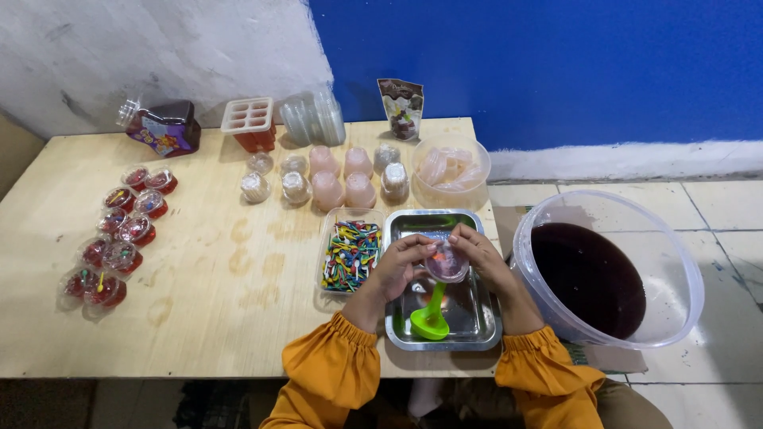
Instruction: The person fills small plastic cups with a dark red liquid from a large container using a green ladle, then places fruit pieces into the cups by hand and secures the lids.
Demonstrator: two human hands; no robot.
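Small clear cup [447,262] held over steel tray [474,327], gripped from both sides; left hand [400,266] fingers curled round its left edge, right hand [479,253] fingers curled round its right edge and rim; green ladle [430,318] lying in tray below the cup; clear box of coloured picks [350,254] just left of tray; large tub of dark liquid [604,270] on floor to the right; filled red cups [119,238] well apart at table's left
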